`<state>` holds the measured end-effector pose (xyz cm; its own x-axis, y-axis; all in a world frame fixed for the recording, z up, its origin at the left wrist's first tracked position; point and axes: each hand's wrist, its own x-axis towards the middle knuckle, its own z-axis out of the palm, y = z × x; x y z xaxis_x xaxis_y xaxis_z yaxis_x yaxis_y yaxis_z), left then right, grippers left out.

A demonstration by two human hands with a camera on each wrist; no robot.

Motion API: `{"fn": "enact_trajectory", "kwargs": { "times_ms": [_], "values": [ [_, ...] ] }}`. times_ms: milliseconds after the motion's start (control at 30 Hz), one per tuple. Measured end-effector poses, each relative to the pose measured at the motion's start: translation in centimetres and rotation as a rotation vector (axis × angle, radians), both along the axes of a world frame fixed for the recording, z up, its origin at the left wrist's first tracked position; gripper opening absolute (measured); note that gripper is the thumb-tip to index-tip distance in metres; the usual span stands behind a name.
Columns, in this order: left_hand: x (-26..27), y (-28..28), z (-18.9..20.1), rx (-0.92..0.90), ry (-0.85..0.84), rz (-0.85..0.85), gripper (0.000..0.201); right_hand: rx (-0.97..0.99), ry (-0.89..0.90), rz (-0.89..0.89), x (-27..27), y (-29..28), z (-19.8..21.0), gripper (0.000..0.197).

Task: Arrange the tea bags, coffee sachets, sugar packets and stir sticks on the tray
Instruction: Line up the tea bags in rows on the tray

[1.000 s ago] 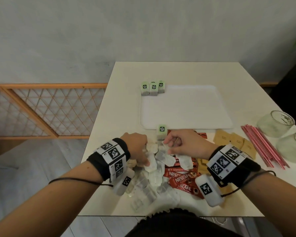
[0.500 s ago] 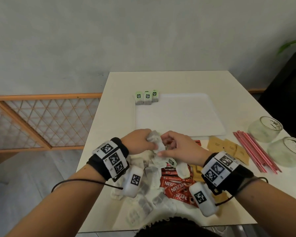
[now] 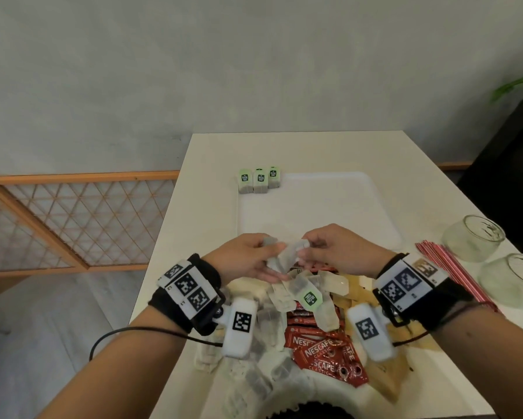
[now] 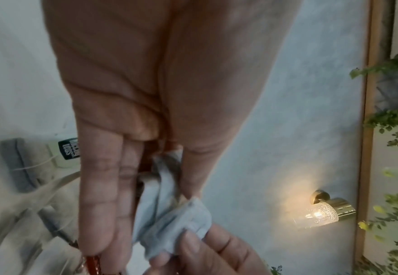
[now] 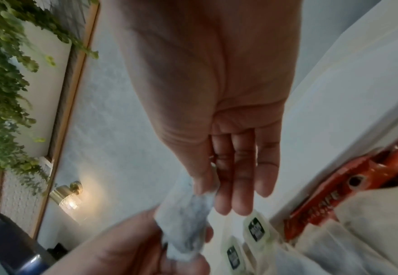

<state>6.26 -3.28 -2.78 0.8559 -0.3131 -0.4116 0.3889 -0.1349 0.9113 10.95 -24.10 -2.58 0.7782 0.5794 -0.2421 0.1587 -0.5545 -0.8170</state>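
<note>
hands (image 3: 287, 255) pinch tea bag (image 3: 287, 257) above tray (image 3: 330, 213) near edge | tray middle bare

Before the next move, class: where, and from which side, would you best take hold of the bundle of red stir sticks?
Probably at mid-length, from above: the red stir sticks lie flat as a long, narrow bundle on the table, right of the right hand, so fingers should straddle its width. Gripped at one end, it would likely fan out.

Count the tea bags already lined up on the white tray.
3: green-tagged paper tea bags side by side at the white plastic tray's far-left corner: left, middle, right. None seem hidden there.
</note>
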Motion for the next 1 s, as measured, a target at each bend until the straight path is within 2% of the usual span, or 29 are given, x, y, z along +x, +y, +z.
{"fn": "enact_trajectory", "kwargs": {
  "times_ms": [100, 167, 233, 267, 333, 367, 500, 600, 733, 800, 900, 1000],
  "values": [
    [0.9, 0.6, -1.2, 0.118, -0.069, 0.192, 0.029, -0.06, 0.006, -0.096, 0.7, -0.3, 0.3, 0.036],
    [1.7, 1.1, -2.1, 0.292, -0.203, 0.382, 0.026, -0.102, -0.031, -0.129, 1.1, -0.2, 0.2, 0.032],
    [2.2, 0.9, -2.4, 0.404, -0.314, 0.486, 0.025, -0.103, -0.073, -0.134, 1.5, 0.1, 0.0, 0.015],
    [2.4, 0.7, -2.3, 0.425, -0.339, 0.498, 0.025, -0.071, -0.073, -0.14, 1.7, 0.3, -0.1, 0.013],
    [3.0, 0.4, -2.1, 0.453, -0.332, 0.485, 0.024, 0.007, -0.05, -0.17, 2.5, 0.8, -0.5, 0.035],
    [3.4, 0.2, -2.0, 0.45, -0.306, 0.473, 0.025, 0.04, -0.034, -0.19, 2.9, 1.0, -0.5, 0.039],
    [5.4, 0.4, -1.3, 0.45, -0.235, 0.46, 0.028, 0.09, 0.027, -0.238, 5.2, 1.8, -0.3, 0.024],
    [8.2, 1.1, -0.9, 0.362, -0.169, 0.463, 0.033, 0.04, 0.098, -0.181, 8.2, 2.6, -0.3, 0.033],
    [9.1, 1.7, -0.5, 0.012, 0.133, 0.508, 0.021, -0.067, 0.188, -0.086, 10.0, 3.6, -0.6, 0.029],
    [9.6, 2.2, -0.7, -0.112, 0.211, 0.55, 0.015, -0.109, 0.201, -0.072, 11.4, 4.3, -0.9, 0.025],
    [11.2, 3.3, -1.1, -0.213, 0.225, 0.574, 0.013, -0.179, 0.167, -0.103, 14.7, 5.5, -1.5, 0.021],
    [12.5, 4.5, -1.9, -0.142, 0.158, 0.556, 0.016, -0.326, -0.016, -0.128, 17.9, 6.7, -1.8, 0.014]
  ]
}}
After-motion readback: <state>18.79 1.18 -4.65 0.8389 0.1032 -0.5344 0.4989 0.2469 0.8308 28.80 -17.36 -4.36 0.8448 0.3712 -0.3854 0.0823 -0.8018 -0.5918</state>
